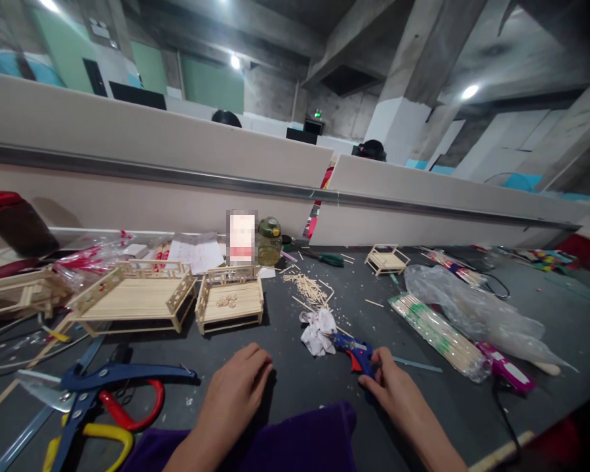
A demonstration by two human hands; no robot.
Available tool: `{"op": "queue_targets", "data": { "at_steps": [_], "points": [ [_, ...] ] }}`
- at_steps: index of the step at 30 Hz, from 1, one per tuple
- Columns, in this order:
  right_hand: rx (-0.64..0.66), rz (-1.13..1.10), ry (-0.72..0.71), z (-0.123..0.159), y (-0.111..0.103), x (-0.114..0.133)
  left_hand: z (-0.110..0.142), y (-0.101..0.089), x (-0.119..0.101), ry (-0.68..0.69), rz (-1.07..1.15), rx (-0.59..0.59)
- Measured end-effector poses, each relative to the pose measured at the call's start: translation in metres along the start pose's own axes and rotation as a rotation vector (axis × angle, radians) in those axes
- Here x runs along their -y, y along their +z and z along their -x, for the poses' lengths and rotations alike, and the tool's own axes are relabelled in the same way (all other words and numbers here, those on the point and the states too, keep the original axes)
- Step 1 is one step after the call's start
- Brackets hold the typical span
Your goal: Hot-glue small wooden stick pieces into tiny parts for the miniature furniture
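Note:
My right hand (392,380) is wrapped round the handle of a blue hot glue gun (354,351) with a red trigger. The gun's nozzle end meets a crumpled white tissue (318,331). My left hand (240,383) is on the dark table, fingers curled in and pressed together; what they hold, if anything, is hidden. Ahead of it stands a small wooden-stick bench model (230,311) with several tiny wooden bits on its seat. A larger stick-built bench (135,298) is to its left. A purple cloth (299,442) lies between my hands.
Blue-handled cutters (122,375) and scissors with red and yellow handles (134,410) lie at front left. Cut sticks (309,288) are heaped mid-table. A small stick bench (387,260), packed sticks (437,334) and a pink glue gun (506,368) are on the right. A partition (177,154) runs behind.

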State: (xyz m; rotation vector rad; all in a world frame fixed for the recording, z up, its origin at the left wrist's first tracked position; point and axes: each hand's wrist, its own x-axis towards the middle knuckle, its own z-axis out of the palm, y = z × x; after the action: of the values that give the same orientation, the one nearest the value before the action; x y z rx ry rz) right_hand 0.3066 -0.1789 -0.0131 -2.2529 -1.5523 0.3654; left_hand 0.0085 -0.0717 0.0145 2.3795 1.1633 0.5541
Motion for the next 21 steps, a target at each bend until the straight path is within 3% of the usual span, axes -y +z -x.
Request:
{"op": "queue_targets", "data": {
  "at_steps": [7,15,21],
  "points": [
    [-0.023,-0.153,0.049,0.002,-0.025,0.022,0.001,0.002,0.002,0.006,-0.009,-0.003],
    [-0.03,-0.383,0.088,0.001,-0.017,0.038,0.003,0.002,0.001,0.016,-0.025,-0.004],
    [-0.091,-0.591,0.074,0.014,-0.038,0.043,0.002,-0.001,-0.002,0.016,-0.046,-0.005]
  ]
}}
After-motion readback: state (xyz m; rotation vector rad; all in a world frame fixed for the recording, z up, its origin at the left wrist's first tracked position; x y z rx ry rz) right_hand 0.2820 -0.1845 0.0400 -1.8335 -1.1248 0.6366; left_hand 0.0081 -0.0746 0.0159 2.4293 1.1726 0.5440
